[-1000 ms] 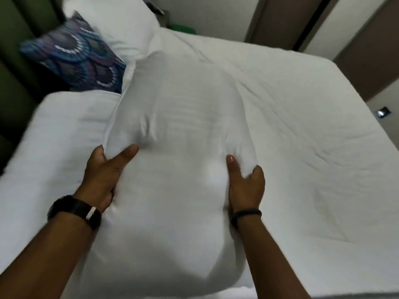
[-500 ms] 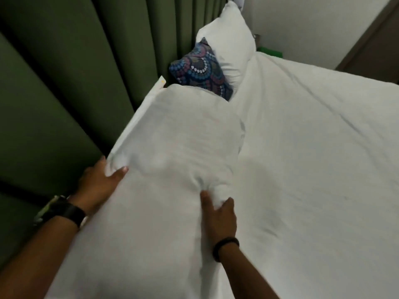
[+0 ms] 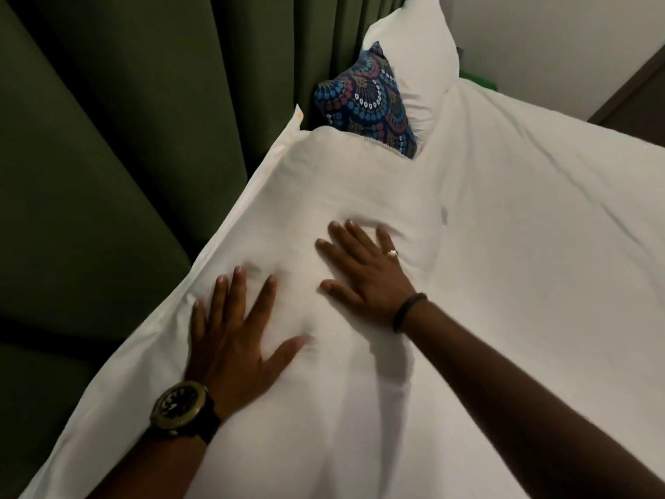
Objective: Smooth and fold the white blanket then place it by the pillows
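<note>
You press both flat, open hands, left hand [image 3: 235, 340] and right hand [image 3: 363, 270], on the folded white blanket [image 3: 334, 196]; next nudge it toward the pillows [image 3: 414, 48] at one o'clock.

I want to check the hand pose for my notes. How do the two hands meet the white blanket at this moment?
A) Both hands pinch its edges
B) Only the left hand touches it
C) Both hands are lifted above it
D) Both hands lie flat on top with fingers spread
D: the left hand and the right hand both press flat, fingers spread, on the white blanket.
</note>
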